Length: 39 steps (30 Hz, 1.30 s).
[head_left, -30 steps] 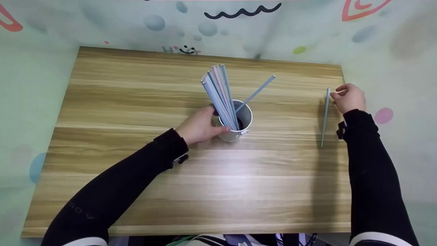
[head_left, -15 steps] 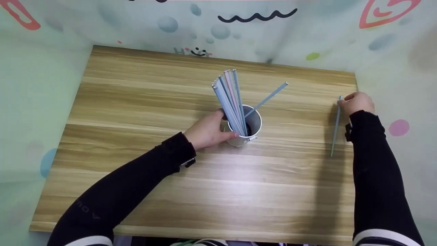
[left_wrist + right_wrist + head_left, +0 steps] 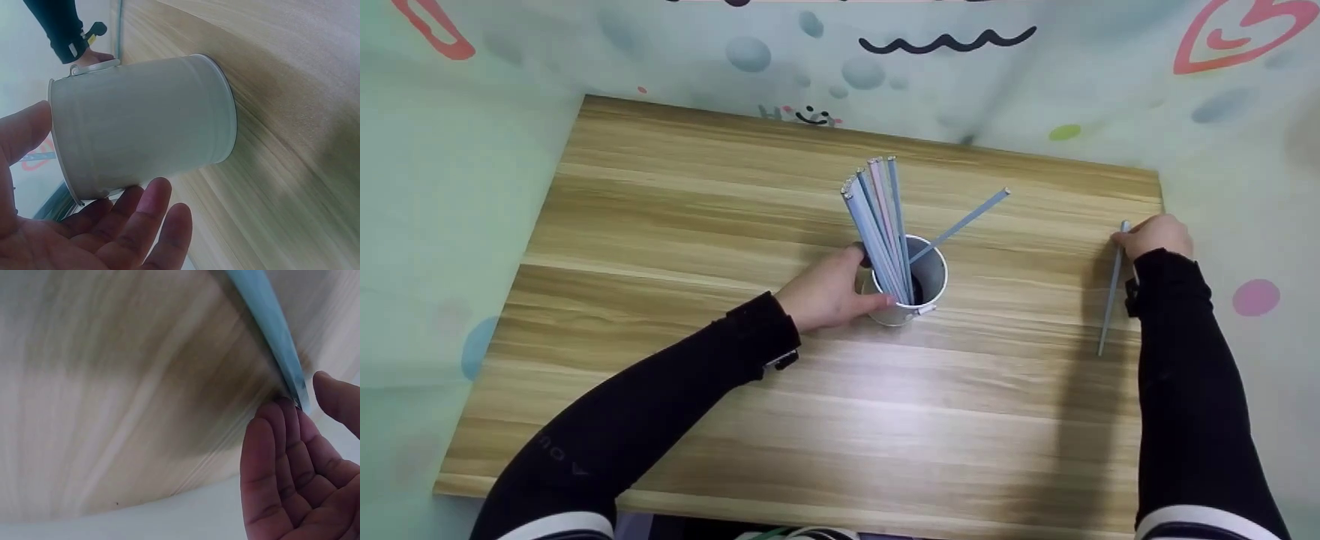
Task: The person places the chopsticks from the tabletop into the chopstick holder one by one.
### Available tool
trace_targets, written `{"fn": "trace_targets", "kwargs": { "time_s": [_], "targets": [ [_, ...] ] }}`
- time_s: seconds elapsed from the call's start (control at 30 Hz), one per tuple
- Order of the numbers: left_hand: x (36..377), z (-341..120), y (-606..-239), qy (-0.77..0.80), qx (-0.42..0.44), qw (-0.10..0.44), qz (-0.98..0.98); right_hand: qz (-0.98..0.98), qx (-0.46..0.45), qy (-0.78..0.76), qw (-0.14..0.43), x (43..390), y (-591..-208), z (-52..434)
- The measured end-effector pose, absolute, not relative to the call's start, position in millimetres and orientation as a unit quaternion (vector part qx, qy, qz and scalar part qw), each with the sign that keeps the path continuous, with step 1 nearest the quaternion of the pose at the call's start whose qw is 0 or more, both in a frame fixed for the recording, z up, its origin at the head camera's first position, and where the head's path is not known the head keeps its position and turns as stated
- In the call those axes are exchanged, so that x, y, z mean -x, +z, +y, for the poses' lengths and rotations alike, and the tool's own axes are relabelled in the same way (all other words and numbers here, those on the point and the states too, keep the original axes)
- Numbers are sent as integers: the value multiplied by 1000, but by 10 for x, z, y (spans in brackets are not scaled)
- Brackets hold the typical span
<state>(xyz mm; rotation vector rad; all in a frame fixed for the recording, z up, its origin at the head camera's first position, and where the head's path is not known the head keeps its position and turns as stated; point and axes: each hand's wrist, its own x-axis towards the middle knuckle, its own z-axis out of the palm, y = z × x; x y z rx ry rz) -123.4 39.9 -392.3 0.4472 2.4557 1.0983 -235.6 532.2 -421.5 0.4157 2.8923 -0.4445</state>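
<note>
A white metal cup stands mid-table with several blue and pink sticks leaning in it, and one blue stick slants off to the right. My left hand grips the cup's left side. In the left wrist view the cup sits between thumb and fingers. A single blue stick lies flat near the table's right edge. My right hand is at its far end. In the right wrist view the fingertips touch that stick's end, with the thumb held slightly apart.
The wooden table spans the view, its right edge just past the lone stick. A pale patterned cloth wall rises behind and at both sides. Both forearms wear black sleeves.
My right hand has sunk lower onto the far end of the lone stick at the table's right edge. The left hand and the cup stay as they were; the head view has shifted.
</note>
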Motion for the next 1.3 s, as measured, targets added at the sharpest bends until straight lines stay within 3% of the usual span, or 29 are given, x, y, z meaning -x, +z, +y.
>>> {"fn": "trace_targets", "kwargs": {
  "time_s": [0.6,0.97,1.3],
  "targets": [
    [1203,399,-3887,413,-167,208,871,972,-134,-178,78,2166,-4031,5252],
    [1213,380,-3918,419,-159,207,870,960,-114,-255,29,2043,-3708,4951],
    [1223,398,-3978,414,-154,204,874,915,-96,-391,-39,1698,-3422,4650]
  ]
}}
